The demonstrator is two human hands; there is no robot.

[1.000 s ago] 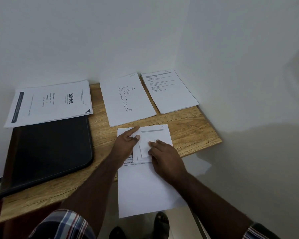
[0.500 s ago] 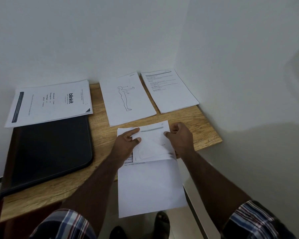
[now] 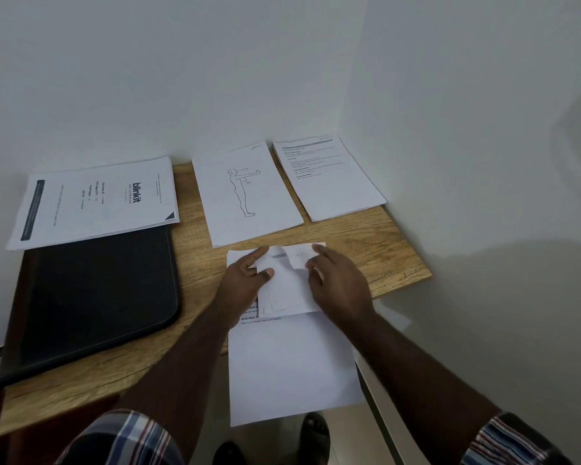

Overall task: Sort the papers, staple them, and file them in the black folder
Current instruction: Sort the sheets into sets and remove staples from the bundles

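A stack of white papers (image 3: 292,364) lies at the table's front and overhangs its edge toward me. Its top sheet (image 3: 287,290) is bent back over the far end of the stack. My left hand (image 3: 245,280) pinches that sheet's left edge, thumb on top and index finger stretched past the upper corner. My right hand (image 3: 336,283) rests on the sheet's right side with straight, spread fingers. The black folder (image 3: 91,297) lies closed on the left of the table, apart from both hands. No stapler is in view.
Three paper piles lie along the back wall of the wooden table (image 3: 366,243): a "blinkit" pile (image 3: 94,203) partly over the folder, a body-outline drawing pile (image 3: 249,196) and a text pile (image 3: 329,176). A wall closes the right side.
My right hand has come back from the sheet's right edge onto its surface, and the bent sheet lies flatter. My left hand has stayed where it was.
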